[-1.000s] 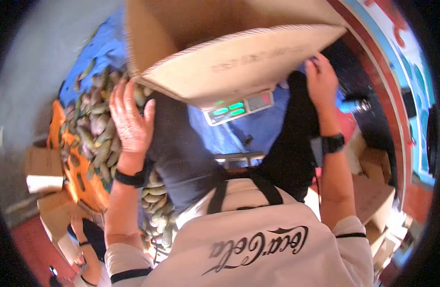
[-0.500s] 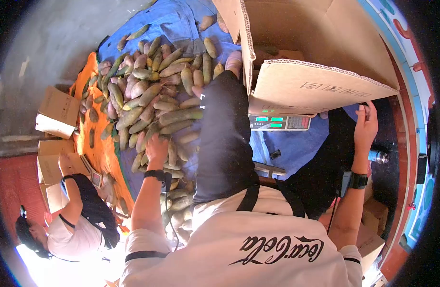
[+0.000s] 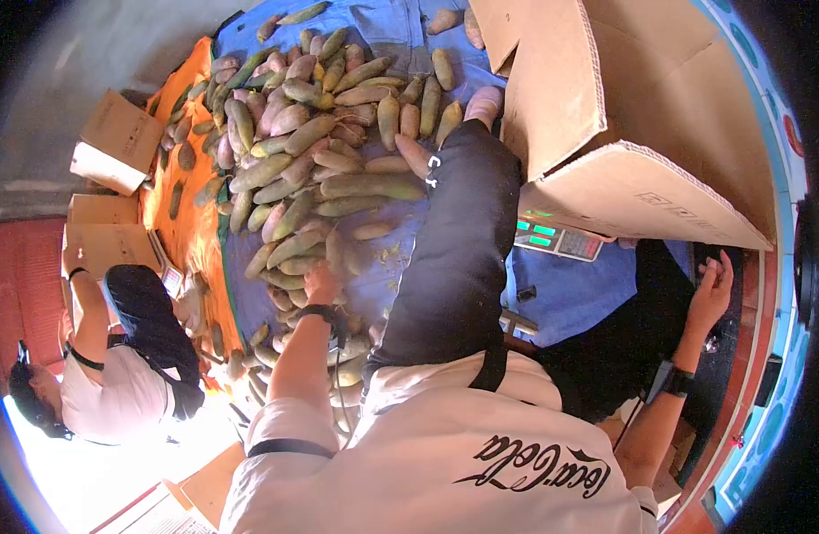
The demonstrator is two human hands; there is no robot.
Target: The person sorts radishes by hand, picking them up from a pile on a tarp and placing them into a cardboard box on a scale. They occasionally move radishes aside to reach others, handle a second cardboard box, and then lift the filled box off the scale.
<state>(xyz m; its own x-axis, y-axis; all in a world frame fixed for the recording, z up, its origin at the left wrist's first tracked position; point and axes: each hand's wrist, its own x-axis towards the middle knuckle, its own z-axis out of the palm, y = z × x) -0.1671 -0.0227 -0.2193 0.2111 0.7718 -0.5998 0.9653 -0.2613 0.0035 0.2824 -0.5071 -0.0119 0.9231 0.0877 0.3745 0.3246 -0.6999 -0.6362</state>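
"Vegetables [image 3: 310,133], long and thick: where did we have them?"

"Heaped on the blue sheet [image 3: 570,280], beside our left leg [image 3: 454,240], with the open cardboard box [image 3: 552,116] on the leg's far side."

"And our hands?"

"Our left hand [image 3: 320,283] was down at the heap's near part, right by a blurred vegetable; we couldn't tell whether the fingers had closed on it. Our right hand [image 3: 714,283] was loosely spread near the corner of the box's flap, with nothing visible in it."

"How did we think that reach was best handled?"

"One piece at a time, we reckoned, gripped round its middle, since an end grip might have let it swing. Lifting straight up seemed kinder than dragging it across its neighbours, which looked apt to roll. We also thought it wise not to lean on the flap, in case the box bore on the lit scale [image 3: 570,243]."
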